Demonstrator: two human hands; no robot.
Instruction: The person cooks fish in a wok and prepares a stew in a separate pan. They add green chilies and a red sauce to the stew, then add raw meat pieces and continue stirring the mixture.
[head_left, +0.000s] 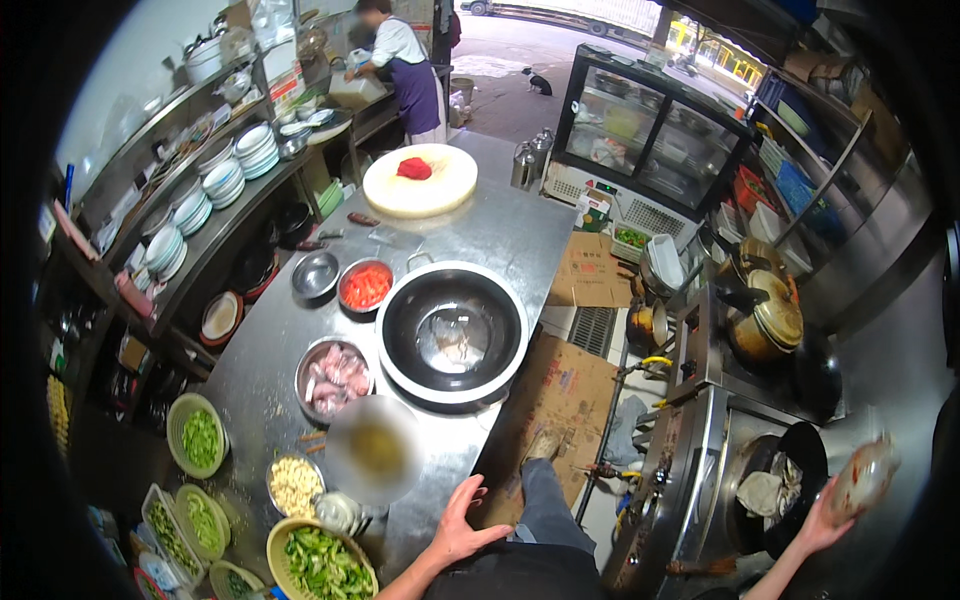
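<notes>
My left hand (463, 525) is held by the near edge of the steel worktable (431, 487), thumb and fingers apart, with nothing in it. Out to the right, my right hand (821, 521) grips a clear jar (864, 480) with reddish bits inside, above the stove by a dark wok (806, 450) holding a crumpled cloth (761, 491). A large dark basin (405, 337) with a white rim sits on the table. Beside it stand metal bowls of raw pale-pink meat (337, 375), chopped red vegetable (366, 286) and peeled garlic cloves (295, 484). A round thing next to these is blurred out.
Baskets of cut greens (319, 559) line the table's left end. A round chopping board (420, 202) bears something red. A lidded pot (765, 311) stands on the stove. Cardboard (551, 420) covers the floor between. Beyond, a person in an apron (415, 97) works at a counter.
</notes>
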